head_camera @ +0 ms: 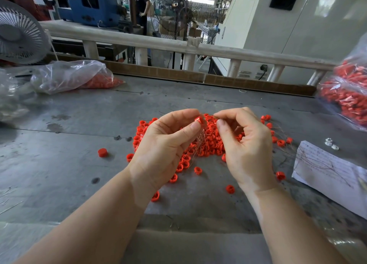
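A: Our left hand [164,144] pinches 1 red ring [199,120] above the pile [211,133]; our right hand [246,144] pinches its thin wire [212,116].
B: We judge it early: most of the pile is left.

The grey table [65,113] lies open on the left, where only a lone red cap [102,152] sits, well apart from the pile of red caps [206,144] crowding the middle. The strip between that pile and the cardboard edge [258,84] at the back is bare too. Hemming things in are a clear bag [65,77] at far left, a stuffed bag [345,99] at far right, and, nearer on the right, a paper sheet [327,170] with thin wires [315,162] straggling across it.
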